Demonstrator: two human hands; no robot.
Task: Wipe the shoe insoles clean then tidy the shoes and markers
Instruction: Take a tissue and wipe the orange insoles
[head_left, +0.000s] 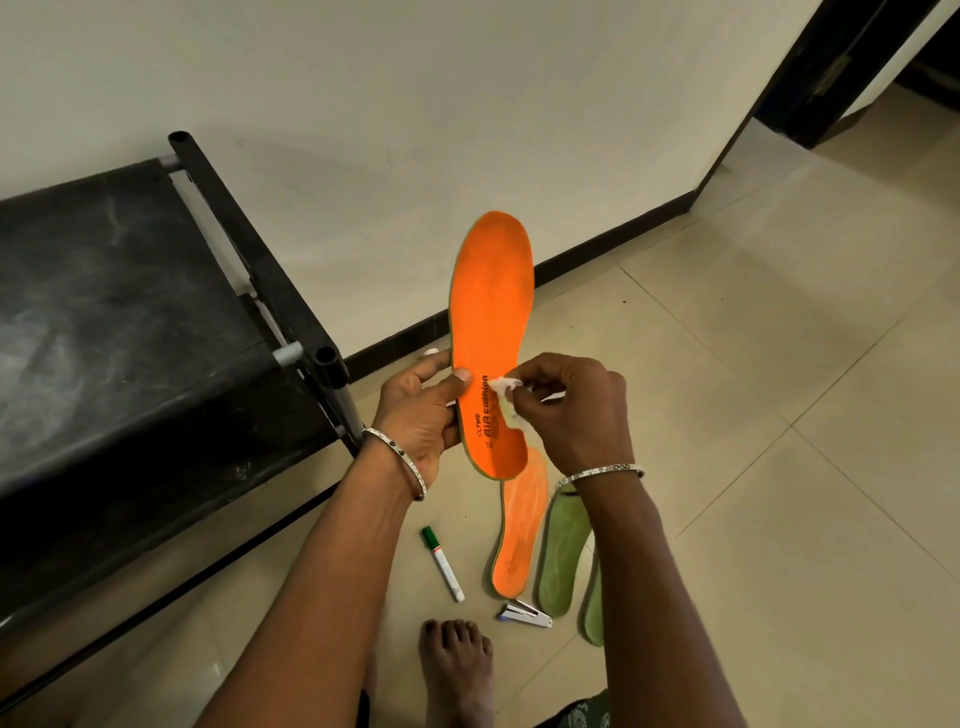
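An orange insole (491, 312) with black print stands upright in front of me. My left hand (423, 410) grips its lower left edge, thumb on the orange face. My right hand (574, 410) pinches a small white wad of tissue (506, 385) against the insole near the print. On the floor below lie a second orange insole (519, 535) and two green insoles (563, 556), partly hidden by my right forearm. A marker with a green cap (442, 564) lies left of them.
A black rack with a dusty fabric shelf (130, 322) stands at the left against the cream wall. A small stapler (525, 614) lies on the beige tiled floor near my bare foot (457, 670). A dark doorway (852, 67) opens at the upper right.
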